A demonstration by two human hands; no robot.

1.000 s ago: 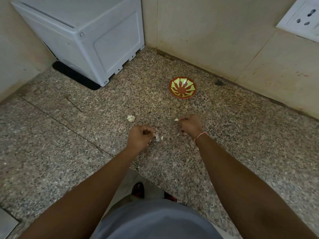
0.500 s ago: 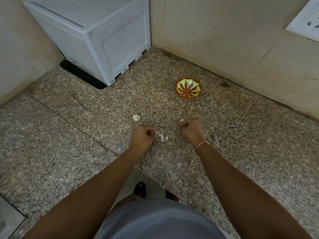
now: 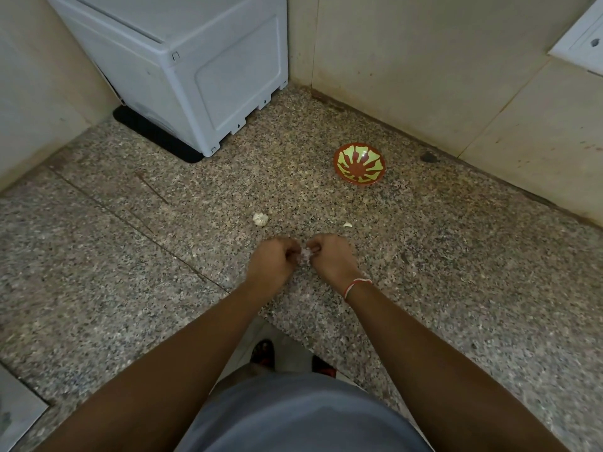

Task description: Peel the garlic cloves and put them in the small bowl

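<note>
Holding a small whitish piece of garlic (image 3: 306,254) between them, the left hand (image 3: 272,264) and the right hand (image 3: 333,258) are close together above the speckled stone surface (image 3: 456,256). The fingers of both hands are curled, and their tips pinch this piece from two sides; it looks like a clove with loose skin, but it is blurred and I cannot tell how much of it is peeled. The right wrist carries a thin red and white thread (image 3: 356,286).

A whole garlic bulb (image 3: 260,219) lies on the surface just beyond the left hand, a little to the left, and touches neither hand. A single small clove (image 3: 347,224) lies just beyond the right hand, also apart from it. The small bowl (image 3: 359,163), red with a yellow-green pattern inside, stands farther away, beyond the right hand and a little to its right, near the wall. I see nothing inside the bowl. It is well apart from both hands and from the bulb.

At the far left corner a white appliance (image 3: 195,70) stands on the surface on a dark base. A white wall socket (image 3: 584,44) is at the upper right edge. Below the arms a grey garment (image 3: 300,415) is visible.
</note>
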